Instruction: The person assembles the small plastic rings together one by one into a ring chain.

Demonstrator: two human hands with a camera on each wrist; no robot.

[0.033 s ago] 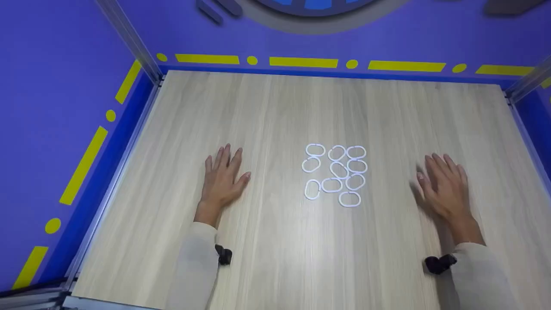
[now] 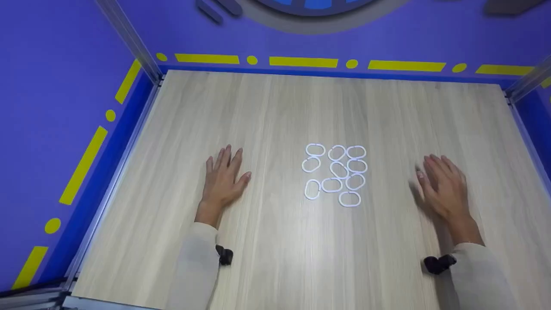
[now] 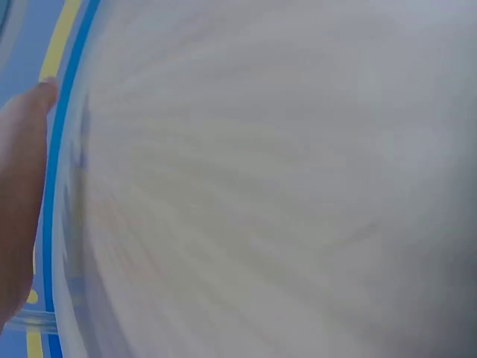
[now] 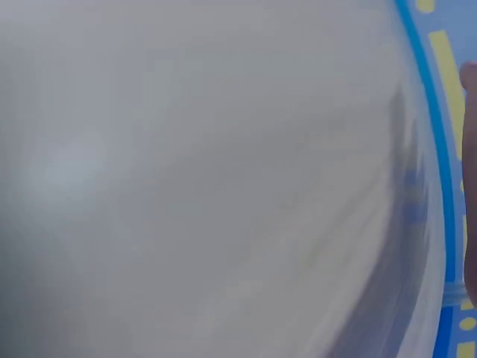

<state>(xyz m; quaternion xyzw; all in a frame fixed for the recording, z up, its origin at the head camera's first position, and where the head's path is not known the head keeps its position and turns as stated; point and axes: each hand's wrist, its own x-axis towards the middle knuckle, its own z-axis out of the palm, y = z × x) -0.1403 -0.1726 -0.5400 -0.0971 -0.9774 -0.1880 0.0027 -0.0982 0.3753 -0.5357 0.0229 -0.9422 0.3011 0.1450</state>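
Observation:
Several white oval open links, like plastic chain links (image 2: 349, 206), lie flat on the wooden table (image 2: 275, 241) between the two hands, some touching. To their left, the left hand (image 2: 221, 178) is over the table, palm down, with fingers straight and thumb spread; it holds nothing. The right hand (image 2: 447, 191) is to the right of the links, fingers extended and slightly bent, a shadow beside it, also holding nothing. Only part of the left hand (image 3: 21, 186) shows at the left edge of the left wrist view. A sliver of the right hand (image 4: 471, 179) shows in the right wrist view.
Blue panels with yellow marks stand behind the table (image 2: 303, 62) and along its left side (image 2: 86, 159). Metal posts rise at the back corners, one at the left (image 2: 129, 38). A small black device is on each sleeve, such as the left one (image 2: 224, 255).
The right hand has shifted very slightly to the left. The left hand has barely moved, and the links lie as before.

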